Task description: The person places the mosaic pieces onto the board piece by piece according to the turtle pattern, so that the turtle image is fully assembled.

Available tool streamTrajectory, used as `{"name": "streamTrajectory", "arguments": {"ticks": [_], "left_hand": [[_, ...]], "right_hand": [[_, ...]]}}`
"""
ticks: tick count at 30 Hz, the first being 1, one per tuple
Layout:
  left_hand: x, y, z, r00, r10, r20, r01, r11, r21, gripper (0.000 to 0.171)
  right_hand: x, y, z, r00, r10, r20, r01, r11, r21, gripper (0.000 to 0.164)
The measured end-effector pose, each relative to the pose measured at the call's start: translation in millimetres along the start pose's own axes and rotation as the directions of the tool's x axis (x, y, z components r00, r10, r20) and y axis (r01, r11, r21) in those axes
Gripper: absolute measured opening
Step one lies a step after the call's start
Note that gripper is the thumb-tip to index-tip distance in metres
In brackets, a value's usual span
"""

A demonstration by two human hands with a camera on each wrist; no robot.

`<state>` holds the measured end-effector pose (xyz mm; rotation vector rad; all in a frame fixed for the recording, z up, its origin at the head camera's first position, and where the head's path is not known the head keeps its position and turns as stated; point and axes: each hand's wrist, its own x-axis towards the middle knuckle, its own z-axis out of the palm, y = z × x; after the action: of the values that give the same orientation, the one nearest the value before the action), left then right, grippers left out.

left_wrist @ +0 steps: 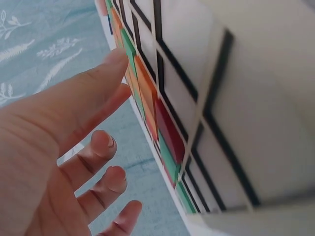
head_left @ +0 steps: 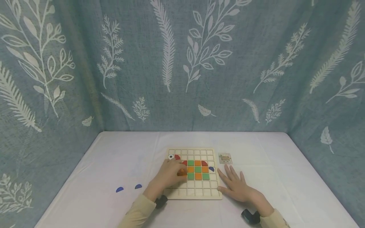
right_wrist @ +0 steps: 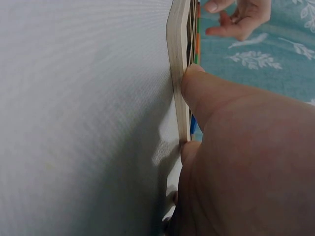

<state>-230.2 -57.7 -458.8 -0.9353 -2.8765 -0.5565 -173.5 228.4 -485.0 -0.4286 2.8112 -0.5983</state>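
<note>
A pale wooden grid board [head_left: 196, 192] lies on the table, bearing green tiles [head_left: 197, 169], orange tiles [head_left: 198, 176] and red rounded pieces [head_left: 204, 163]. At its upper left is a white tile with a black ring [head_left: 170, 156]; a blue half-round piece [head_left: 211, 169] sits at the right. My left hand [head_left: 171, 172] is over the board's left side, thumb and index finger apart at the orange and green tiles [left_wrist: 145, 78], other fingers loosely bent. Spread out, my right hand [head_left: 238, 188] rests its thumb and a finger against the board's right edge [right_wrist: 181, 73].
Two blue half-round pieces, a left one [head_left: 119, 189] and a right one [head_left: 138, 186], lie on the white tablecloth [head_left: 94, 177] left of the board. A small picture card [head_left: 225, 158] lies at the board's upper right. A patterned blue-green curtain [head_left: 176, 107] hangs around the table.
</note>
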Motion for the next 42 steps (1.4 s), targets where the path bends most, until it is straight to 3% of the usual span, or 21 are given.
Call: {"name": "streamTrajectory", "arguments": {"ticks": [6,12,24,36,42], "left_hand": [[-8.8,-6.4,-10.0,1.000,-0.024,-0.003,0.024,0.999,0.026,0.027],[-20.8,-13.9,-20.0,0.998,-0.058,-0.031,0.058,0.998,-0.009,0.018],[-51.3,-43.3,-35.9,0.978,-0.202,-0.059,0.205,0.978,0.046,0.019],[-91.8,-73.1,-53.9,0.964,-0.253,-0.087,0.260,0.961,0.092,0.023],[-111.3,-88.5,-57.5,0.964,-0.240,-0.112,0.251,0.964,0.094,0.023]], "right_hand": [[-0.7,-1.0,-1.2,1.000,-0.001,-0.005,0.001,1.000,0.005,0.070],[-0.6,-0.7,-1.5,1.000,0.006,-0.001,-0.006,1.000,0.003,0.069],[-0.7,-2.6,-2.0,1.000,0.001,0.002,-0.001,1.000,0.006,0.069],[-0.8,-3.9,-1.3,1.000,0.008,0.002,-0.008,1.000,0.005,0.070],[-1.8,-4.4,-1.2,1.000,0.008,-0.002,-0.008,1.000,0.005,0.070]]}}
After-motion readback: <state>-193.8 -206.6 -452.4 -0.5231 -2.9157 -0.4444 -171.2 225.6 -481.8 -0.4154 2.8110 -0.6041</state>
